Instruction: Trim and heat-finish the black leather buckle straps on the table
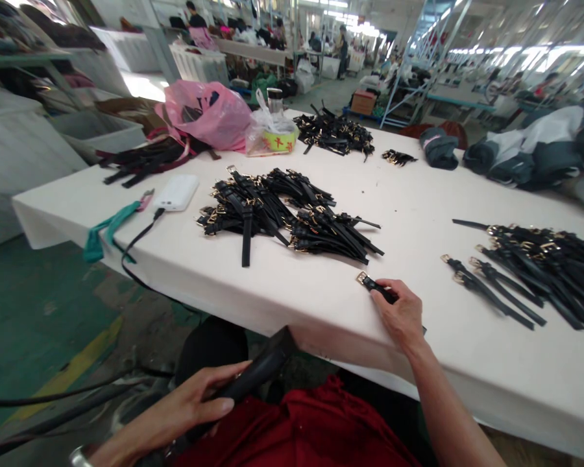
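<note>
My left hand [202,399] is wrapped round a long black hand-held tool [265,366] with a broad, flat-ended head, low in front of the table edge. The tool's exact kind is not clear. On the table near its front edge, my right hand [403,314] grips a short black buckle strap [377,285]. The strap's gold buckle sticks out past my fingertips, and its middle is hidden under my hand. Beyond lies a heap of similar buckle straps [257,207]. To the right, more straps [549,266] lie in a looser pile, with several spread out singly.
A white power bank [176,192] with a black cable lies left on the white-covered table [321,292]. Teal cloth [111,227] hangs over the edge. Farther back are a pink bag [207,113], another strap heap [335,133] and dark rolled bundles [511,155].
</note>
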Action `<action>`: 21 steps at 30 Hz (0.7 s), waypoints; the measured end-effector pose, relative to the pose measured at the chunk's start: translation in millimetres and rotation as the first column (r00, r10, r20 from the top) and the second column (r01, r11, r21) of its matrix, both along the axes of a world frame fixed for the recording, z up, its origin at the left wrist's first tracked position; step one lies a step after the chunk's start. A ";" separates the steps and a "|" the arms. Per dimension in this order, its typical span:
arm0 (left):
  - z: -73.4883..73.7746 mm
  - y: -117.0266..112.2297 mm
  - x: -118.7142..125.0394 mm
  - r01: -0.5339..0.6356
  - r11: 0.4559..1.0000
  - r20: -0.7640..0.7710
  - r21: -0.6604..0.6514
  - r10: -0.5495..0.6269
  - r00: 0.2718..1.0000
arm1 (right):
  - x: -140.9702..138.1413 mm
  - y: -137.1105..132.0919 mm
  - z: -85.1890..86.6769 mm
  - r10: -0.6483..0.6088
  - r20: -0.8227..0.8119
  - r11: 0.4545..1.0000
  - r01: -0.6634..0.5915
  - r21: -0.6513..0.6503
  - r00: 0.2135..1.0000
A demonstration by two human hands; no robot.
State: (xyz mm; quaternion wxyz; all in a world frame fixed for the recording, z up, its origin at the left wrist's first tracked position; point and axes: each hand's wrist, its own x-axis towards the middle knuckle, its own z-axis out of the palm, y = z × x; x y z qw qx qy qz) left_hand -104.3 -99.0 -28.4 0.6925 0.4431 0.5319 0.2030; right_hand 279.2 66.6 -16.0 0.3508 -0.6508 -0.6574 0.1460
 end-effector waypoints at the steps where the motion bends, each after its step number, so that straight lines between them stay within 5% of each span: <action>1: 3.2 1.3 9.7 0.029 0.999 0.033 -0.012 -0.029 0.999 | 0.2 0.1 -0.1 0.002 0.002 1.000 -0.002 0.001 1.000; 7: 15.2 21.1 63.1 0.099 0.994 0.191 -0.054 -0.087 0.978 | 1.2 0.0 -1.1 -0.003 0.009 1.000 0.003 0.001 1.000; 11: 18.1 27.8 73.7 0.160 0.986 0.227 -0.055 -0.144 0.963 | 1.3 -0.8 -1.4 0.000 0.013 1.000 0.000 0.004 1.000; 16: 8.2 17.6 46.4 0.148 0.984 0.192 -0.101 -0.127 0.973 | 0.6 -0.6 -0.5 -0.003 0.015 1.000 0.003 0.011 1.000; 21: -11.4 1.6 2.7 -0.015 0.996 0.054 -0.085 0.019 0.998 | 0.3 -0.6 1.2 -0.007 0.020 1.000 0.007 0.002 1.000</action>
